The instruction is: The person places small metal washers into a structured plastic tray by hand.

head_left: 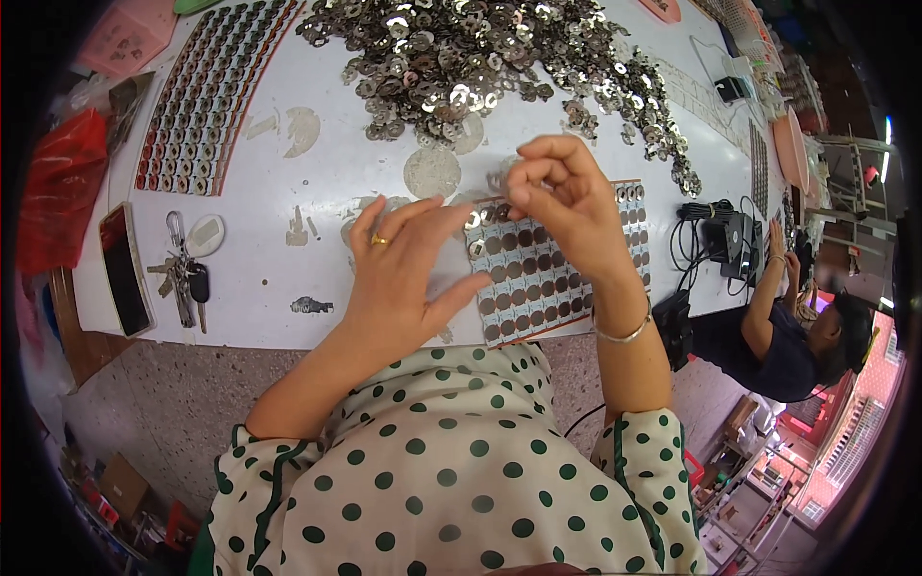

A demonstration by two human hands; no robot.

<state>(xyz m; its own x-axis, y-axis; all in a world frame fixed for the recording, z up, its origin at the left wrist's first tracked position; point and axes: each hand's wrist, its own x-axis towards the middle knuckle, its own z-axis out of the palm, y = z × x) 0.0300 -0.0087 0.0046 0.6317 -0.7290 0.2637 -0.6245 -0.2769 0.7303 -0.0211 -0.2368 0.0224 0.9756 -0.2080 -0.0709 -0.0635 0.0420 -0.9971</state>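
Observation:
A panel of small circuit boards (533,288) lies in front of me, with rows of round dark pads. Shiny metal pieces (473,220) sit on pads along its far left part. My left hand (394,278) is open, fingers spread, its index finger and thumb at the panel's left edge. Above the far side of the panel, my right hand (571,206) is closed in a pinch. A small blurred metal disc (497,179) shows at its fingertips. Beyond both hands spreads a large heap of loose flower-shaped metal discs (432,67).
At the left lie another panel covered with metal pieces (202,106), a phone (125,269), keys (182,283) and a red plastic bag (67,192). Black cables (687,240) and a black device (735,245) stand right. A co-worker (783,336) sits at the far right.

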